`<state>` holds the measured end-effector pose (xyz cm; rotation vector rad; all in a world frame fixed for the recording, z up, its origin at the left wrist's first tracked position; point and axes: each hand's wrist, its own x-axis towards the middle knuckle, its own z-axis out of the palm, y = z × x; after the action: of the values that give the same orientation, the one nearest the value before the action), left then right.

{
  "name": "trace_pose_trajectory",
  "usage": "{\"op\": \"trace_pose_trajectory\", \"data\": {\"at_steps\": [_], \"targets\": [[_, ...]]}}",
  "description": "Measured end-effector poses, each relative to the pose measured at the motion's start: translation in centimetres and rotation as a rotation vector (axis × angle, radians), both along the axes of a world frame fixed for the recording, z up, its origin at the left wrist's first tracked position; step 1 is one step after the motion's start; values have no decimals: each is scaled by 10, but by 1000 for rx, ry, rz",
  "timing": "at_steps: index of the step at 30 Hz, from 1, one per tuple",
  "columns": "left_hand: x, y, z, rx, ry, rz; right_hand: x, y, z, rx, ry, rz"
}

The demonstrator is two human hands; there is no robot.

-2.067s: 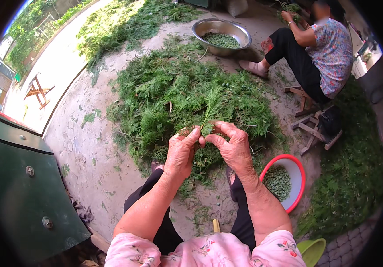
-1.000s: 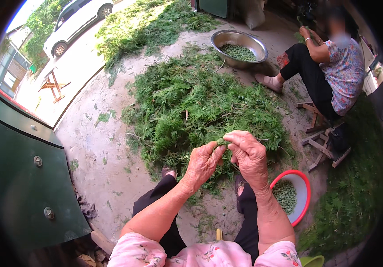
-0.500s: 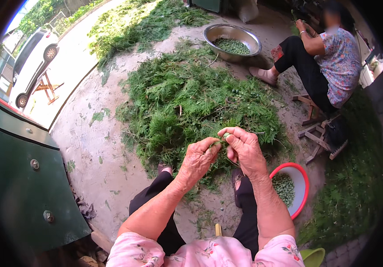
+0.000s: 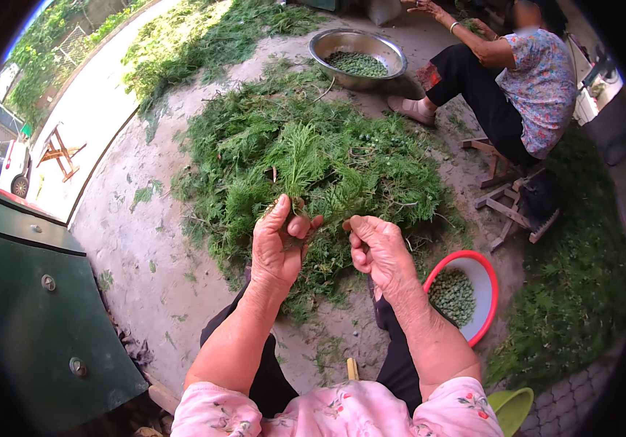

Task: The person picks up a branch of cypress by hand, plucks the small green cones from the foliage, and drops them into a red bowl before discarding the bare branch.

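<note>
One left hand [image 4: 276,244] and one right hand [image 4: 380,251], bare and slightly apart, are raised in front of the near part of a branch pile [image 4: 240,138]. The left hand is clamped on a leafy green sprig [image 4: 300,156], which stands up from between its thumb and curled fingers, its tip over the pile in this view. The right hand has thumb and forefinger drawn together, pointing toward the left; whether anything small lies between them cannot be told. The forearms emerge from a pink shirt [image 4: 327,411], above dark trousers [image 4: 394,342].

Just beside the right forearm, a white bowl [image 4: 486,291] with a red rim contains green berries [image 4: 453,297]. Beyond the pile, a metal basin [image 4: 382,45] contains more berries. To its right, a seated co-worker [image 4: 542,84] in a patterned shirt has one arm stretched out toward the left. Near this person, a wooden stool [image 4: 506,207] stands on the ground, a dark bag [image 4: 540,198] against it. More greenery [image 4: 553,313] covers the ground at right, and a further sunlit heap [image 4: 175,47] lies at upper left. A green panel [image 4: 29,328] with round metal fittings borders the left side; beyond it are a folding wooden stand [image 4: 58,154] and part of a white car [image 4: 16,167].
</note>
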<state>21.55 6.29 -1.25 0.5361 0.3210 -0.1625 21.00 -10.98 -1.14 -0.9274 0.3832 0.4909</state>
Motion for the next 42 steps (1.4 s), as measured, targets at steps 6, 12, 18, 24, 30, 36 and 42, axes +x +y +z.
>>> {"op": "trace_pose_trajectory", "data": {"at_steps": [6,12,18,24,30,36,42], "targets": [[-4,-10,12,-3,159,-1,-9,29,-7,102,20,-66],[-5,-12,2,339,135,18,-5,27,4,-235,-143,14],[1,-10,3,445,66,-129,-5,21,4,-710,-530,241],[-2,-17,15,464,34,-175,-6,23,5,-852,-687,297],[-3,-16,16,415,54,-74,-3,20,12,-883,-767,18],[-7,-17,14,454,-73,-161,3,20,13,-641,-686,-4],[-7,-16,17,542,-98,-250,12,10,8,-594,-674,93]]}}
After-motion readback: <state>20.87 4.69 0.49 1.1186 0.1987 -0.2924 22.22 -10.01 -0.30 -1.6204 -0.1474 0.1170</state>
